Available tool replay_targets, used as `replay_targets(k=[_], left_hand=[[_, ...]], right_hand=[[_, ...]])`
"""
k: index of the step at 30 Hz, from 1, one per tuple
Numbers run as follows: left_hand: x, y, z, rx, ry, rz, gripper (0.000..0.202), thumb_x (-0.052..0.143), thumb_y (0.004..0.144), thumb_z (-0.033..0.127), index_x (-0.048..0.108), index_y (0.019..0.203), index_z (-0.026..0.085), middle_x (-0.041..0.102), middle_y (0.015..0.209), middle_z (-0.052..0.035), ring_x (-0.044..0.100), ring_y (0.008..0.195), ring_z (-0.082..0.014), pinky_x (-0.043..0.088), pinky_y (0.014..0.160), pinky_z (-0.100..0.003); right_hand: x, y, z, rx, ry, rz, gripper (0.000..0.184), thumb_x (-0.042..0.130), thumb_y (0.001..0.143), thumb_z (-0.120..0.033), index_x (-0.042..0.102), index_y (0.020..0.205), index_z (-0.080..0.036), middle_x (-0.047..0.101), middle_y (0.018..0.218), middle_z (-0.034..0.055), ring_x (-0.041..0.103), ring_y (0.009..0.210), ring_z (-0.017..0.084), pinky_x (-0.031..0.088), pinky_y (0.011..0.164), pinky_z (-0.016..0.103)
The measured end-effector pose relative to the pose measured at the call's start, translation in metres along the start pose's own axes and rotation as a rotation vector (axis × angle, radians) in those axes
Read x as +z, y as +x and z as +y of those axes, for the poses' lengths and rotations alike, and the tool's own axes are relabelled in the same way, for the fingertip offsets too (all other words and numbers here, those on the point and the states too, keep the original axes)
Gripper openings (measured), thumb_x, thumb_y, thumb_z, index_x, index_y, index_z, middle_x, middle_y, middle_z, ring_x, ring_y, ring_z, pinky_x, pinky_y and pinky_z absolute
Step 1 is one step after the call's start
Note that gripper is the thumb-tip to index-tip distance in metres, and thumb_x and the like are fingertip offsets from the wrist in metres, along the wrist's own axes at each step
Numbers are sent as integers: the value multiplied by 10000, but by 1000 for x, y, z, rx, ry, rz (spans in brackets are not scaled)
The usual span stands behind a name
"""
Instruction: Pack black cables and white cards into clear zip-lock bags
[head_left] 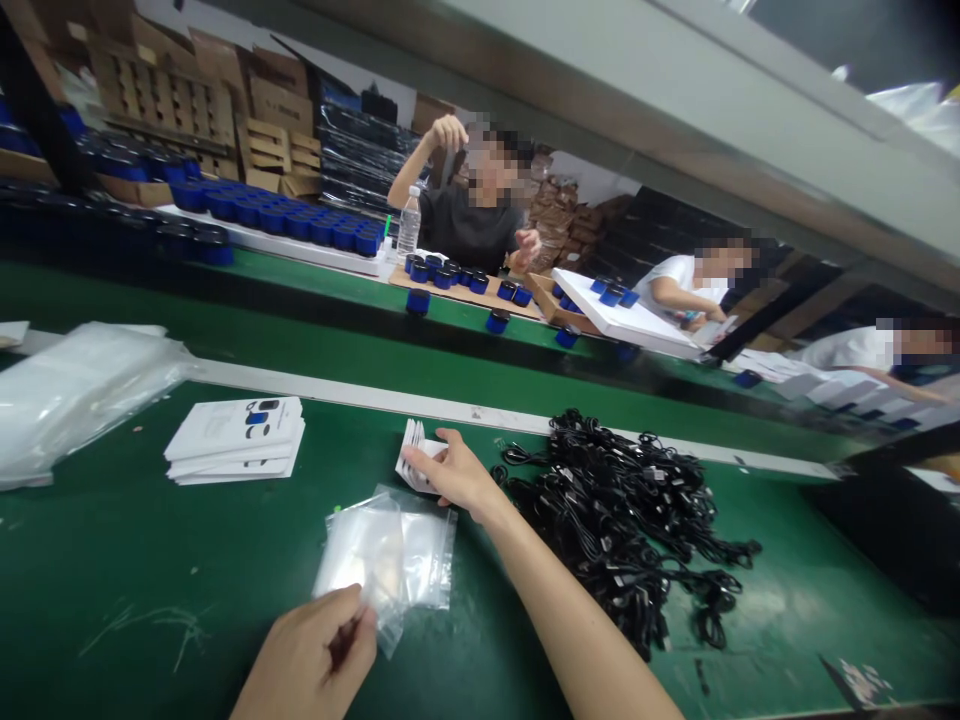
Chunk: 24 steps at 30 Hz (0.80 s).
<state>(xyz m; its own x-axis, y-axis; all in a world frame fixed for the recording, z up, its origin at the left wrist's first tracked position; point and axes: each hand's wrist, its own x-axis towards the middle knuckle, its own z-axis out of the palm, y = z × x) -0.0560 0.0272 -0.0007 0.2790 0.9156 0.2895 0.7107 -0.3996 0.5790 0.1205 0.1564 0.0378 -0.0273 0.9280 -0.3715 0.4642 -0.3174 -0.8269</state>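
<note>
My left hand [311, 650] is closed in a pinch on the edge of a clear plastic bag [386, 590], at the lower middle of the view. Under and beside that bag lie more clear plastic bags [429, 560] on the green table. My right hand [461, 475] reaches forward, its thumb and fingers around a small stack of folded white papers [414, 440]. The fingers partly cover the stack. To the right of my right forearm spreads a heap of black cables [615, 500], many of them coiled.
A pile of printed white booklets [236, 435] lies to the left, near a large plastic-wrapped bundle [82, 390]. Beyond a white strip [337, 395] runs a green conveyor belt [315, 340] carrying several blue jar-shaped items [497, 320]. Co-workers sit across it; an overhead shelf [675, 100] spans the top.
</note>
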Motion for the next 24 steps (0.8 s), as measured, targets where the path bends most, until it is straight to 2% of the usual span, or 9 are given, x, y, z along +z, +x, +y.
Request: replay_targets(k=[3,5,7,9,12,15,17,20,24], left_hand=[[1,-2,-1,-41,-45,-8,322,423,852,251,360,538,216,432,433,89,458,365,-60,324,403,-143],[2,-4,0,-82,-89,-12,328,423,852,273,371,533,216,436,433,85,463,369,-67,334,403,-151],[1,-4,1,-140,-143,-15,356,405,873,312,383,531,217,442,430,80,474,366,-74,349,395,-156],[-2,-3,3,-215,-197,-18,400,355,914,344,408,538,217,469,426,73,506,366,-80,385,390,-152],[-14,5,4,-461,-429,12,424,342,929,409,515,601,205,590,484,38,597,428,-109,481,431,-170],[-27,17,3,-678,-670,109,366,426,869,487,599,750,188,728,702,-29,700,621,-169,579,576,-246],[-30,24,3,-668,-628,159,348,431,853,494,598,787,196,741,758,-29,710,661,-180,588,612,-268],[-29,32,10,-607,-445,218,325,444,835,478,553,665,224,633,566,43,618,519,-136,506,490,-207],[-25,37,21,-588,-277,326,305,450,805,456,527,615,231,476,455,70,482,435,-118,388,406,-198]], right_hand=[[-1,-1,-1,-3,36,-17,860,650,748,-534,284,1396,-104,620,973,122,630,718,199,493,401,219],[-4,-2,-1,-8,72,-35,696,624,799,-449,367,1333,-86,630,938,110,638,676,175,516,448,229],[-9,-5,-1,-22,96,-37,376,572,844,-331,538,1123,-80,643,823,76,639,630,155,525,503,234],[-15,-15,0,-61,102,14,137,518,854,-227,594,844,-113,621,699,37,624,612,144,510,549,231],[-21,-51,2,-187,89,149,175,489,854,-216,547,697,-165,579,643,4,577,624,143,461,588,233],[-13,-98,7,-318,66,143,211,507,859,-289,592,701,-179,607,671,11,561,653,157,432,606,241],[0,-122,13,-501,-45,106,246,483,870,-239,595,657,-187,602,674,15,564,641,147,413,590,230],[26,-138,25,-674,-120,117,196,486,841,-164,642,731,-206,612,690,19,579,635,149,417,572,230],[55,-141,40,-656,-16,382,254,577,804,-162,585,1046,-241,590,744,25,587,703,192,490,664,301]])
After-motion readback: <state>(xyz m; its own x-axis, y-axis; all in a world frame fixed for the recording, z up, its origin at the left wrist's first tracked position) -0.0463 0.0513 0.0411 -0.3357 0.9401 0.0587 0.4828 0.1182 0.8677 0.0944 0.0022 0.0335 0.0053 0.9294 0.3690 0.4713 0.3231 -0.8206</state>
